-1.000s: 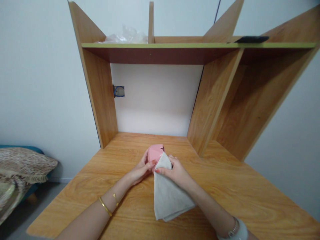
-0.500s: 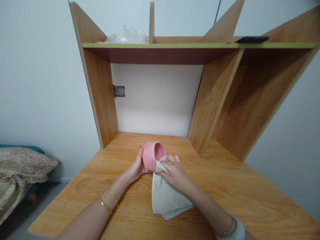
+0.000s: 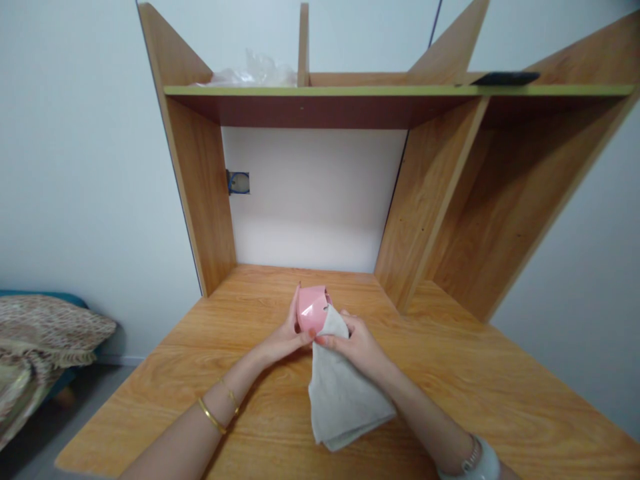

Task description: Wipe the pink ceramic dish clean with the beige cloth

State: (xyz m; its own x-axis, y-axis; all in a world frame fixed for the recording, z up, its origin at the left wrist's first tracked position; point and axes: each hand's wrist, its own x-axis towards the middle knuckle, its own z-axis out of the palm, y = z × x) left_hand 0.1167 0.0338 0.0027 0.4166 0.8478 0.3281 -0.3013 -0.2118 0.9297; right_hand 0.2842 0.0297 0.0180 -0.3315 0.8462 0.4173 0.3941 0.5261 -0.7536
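A small pink faceted cup (image 3: 311,309) is held over the wooden desk (image 3: 250,373), near its middle. My left hand (image 3: 283,339) wraps round the cup's left side, fingers curled on it. My right hand (image 3: 356,343) presses a grey-white cloth (image 3: 343,397) against the cup's right side, fingers pinched on the cloth's top. The rest of the cloth hangs down toward me onto the desk.
A wooden hutch (image 3: 425,193) rises at the back of the desk with a shelf (image 3: 390,91) on top. Crumpled clear plastic (image 3: 250,72) and a flat dark object (image 3: 504,79) lie on the shelf. A patterned blanket (image 3: 35,340) lies at the far left.
The cup has been turned in my left hand: half a second ago its opening faced the camera, now its side shows. My right hand with the cloth has shifted back up against the cup.
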